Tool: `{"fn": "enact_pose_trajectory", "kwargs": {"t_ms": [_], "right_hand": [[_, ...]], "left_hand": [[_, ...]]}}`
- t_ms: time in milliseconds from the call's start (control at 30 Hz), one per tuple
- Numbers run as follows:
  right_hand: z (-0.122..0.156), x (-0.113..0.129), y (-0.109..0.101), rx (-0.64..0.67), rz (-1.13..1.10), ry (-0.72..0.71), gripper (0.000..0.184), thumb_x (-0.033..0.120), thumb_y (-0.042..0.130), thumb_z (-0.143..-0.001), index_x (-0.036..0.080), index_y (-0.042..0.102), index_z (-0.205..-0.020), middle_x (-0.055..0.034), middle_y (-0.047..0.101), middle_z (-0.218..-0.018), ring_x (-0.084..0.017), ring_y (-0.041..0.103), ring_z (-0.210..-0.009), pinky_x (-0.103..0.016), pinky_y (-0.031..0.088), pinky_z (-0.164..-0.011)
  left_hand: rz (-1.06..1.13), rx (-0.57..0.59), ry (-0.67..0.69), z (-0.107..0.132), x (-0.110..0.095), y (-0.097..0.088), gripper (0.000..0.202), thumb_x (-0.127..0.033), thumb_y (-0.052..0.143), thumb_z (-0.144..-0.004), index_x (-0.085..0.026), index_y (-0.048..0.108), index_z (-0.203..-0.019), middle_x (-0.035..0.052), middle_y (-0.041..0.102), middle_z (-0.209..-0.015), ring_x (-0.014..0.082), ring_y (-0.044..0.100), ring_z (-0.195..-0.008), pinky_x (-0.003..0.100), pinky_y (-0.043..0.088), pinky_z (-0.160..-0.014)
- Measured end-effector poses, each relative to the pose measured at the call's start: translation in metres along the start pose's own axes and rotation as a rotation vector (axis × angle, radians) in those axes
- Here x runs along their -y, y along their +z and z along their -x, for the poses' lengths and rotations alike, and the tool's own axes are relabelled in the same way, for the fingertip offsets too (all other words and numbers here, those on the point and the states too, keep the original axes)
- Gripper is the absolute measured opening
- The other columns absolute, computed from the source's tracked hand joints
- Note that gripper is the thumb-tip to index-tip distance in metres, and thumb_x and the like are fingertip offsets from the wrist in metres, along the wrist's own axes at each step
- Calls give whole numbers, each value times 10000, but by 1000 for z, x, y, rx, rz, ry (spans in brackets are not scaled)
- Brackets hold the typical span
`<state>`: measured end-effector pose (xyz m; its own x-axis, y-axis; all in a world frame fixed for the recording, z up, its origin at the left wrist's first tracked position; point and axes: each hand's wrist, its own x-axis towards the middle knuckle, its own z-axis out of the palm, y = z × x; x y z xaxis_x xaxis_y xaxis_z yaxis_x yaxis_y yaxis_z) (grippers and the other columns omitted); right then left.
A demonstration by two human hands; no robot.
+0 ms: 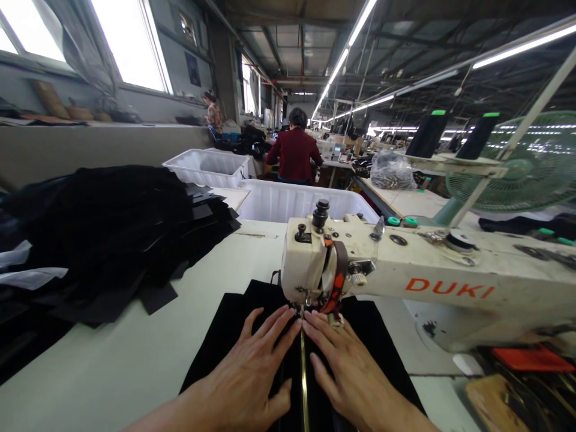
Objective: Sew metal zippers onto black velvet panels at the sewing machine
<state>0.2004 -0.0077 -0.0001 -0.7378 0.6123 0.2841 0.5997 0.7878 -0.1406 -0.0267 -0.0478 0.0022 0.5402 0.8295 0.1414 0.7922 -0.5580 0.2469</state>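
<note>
Both my hands lie on a piece of black fabric (211,336) spread beneath the head of a sewing machine (306,258). A gold zipper (305,378) runs down the fabric's middle toward the needle area. On the zipper's left side, my left hand (252,360) rests with fingers stretched forward, fingertips close to the presser foot. My right hand (346,363) presses flat on the right side, its fingers reaching to the same spot. The needle and foot are partly hidden by the fingertips and the machine head.
A tall pile of black fabric pieces (112,234) covers the table's left. White plastic bins (306,201) stand behind the table. Black thread cones (427,135) and a green fan (517,168) are at right. A person in a dark red top (294,150) sits ahead.
</note>
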Motion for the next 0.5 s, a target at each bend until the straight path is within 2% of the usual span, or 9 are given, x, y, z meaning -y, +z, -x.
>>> {"fn": "enact_pose_trajectory", "kwargs": {"t_ms": [167, 267, 333, 400, 467, 500], "right_hand": [[-7, 0, -3, 11, -35, 17, 526, 149, 489, -919, 205, 435, -1440, -86, 499, -1458, -238, 447, -1353, -541, 308, -1157], [-3, 7, -8, 13, -26, 38, 452, 153, 481, -936, 187, 504, -1386, -109, 508, -1445, -251, 430, -1361, -554, 263, -1168], [8, 18, -13, 6, -47, 70, 405, 155, 468, -951, 187, 543, -1348, -118, 524, -1422, -249, 438, -1353, -551, 262, -1168], [26, 35, -19, -4, -122, 118, 366, 186, 473, -967, 184, 563, -1321, -116, 556, -1376, -231, 472, -1322, -523, 288, -1165], [47, 54, -23, 2, -210, 146, 393, 271, 548, -955, 174, 544, -1336, -113, 572, -1350, -224, 489, -1302, -501, 290, -1171], [56, 63, -24, 8, -240, 145, 458, 322, 606, -928, 174, 524, -1354, -112, 568, -1355, -231, 482, -1309, -509, 272, -1179]], "left_hand": [[-50, 15, 16, -6, 3, -2, 695, -323, 541, -910, -175, 273, -1534, 167, 300, -1569, 313, 223, -1462, 602, 184, -1151], [-71, 25, 0, -2, -5, -5, 624, -327, 496, -958, -162, 293, -1524, 169, 254, -1586, 314, 165, -1476, 610, 140, -1153], [-66, 37, -10, 12, -17, -6, 554, -284, 423, -1002, -171, 285, -1527, 149, 200, -1606, 294, 118, -1486, 600, 114, -1163], [-36, 59, 18, 34, -34, -5, 568, -343, 414, -1025, -198, 237, -1545, 121, 184, -1615, 274, 116, -1488, 575, 122, -1178], [0, 48, 50, 58, -50, 0, 740, -463, 532, -969, -195, 177, -1560, 120, 212, -1608, 284, 144, -1484, 566, 140, -1185], [13, 27, 54, 69, -56, 3, 802, -464, 580, -940, -177, 164, -1562, 128, 232, -1601, 292, 155, -1481, 569, 141, -1187]]}}
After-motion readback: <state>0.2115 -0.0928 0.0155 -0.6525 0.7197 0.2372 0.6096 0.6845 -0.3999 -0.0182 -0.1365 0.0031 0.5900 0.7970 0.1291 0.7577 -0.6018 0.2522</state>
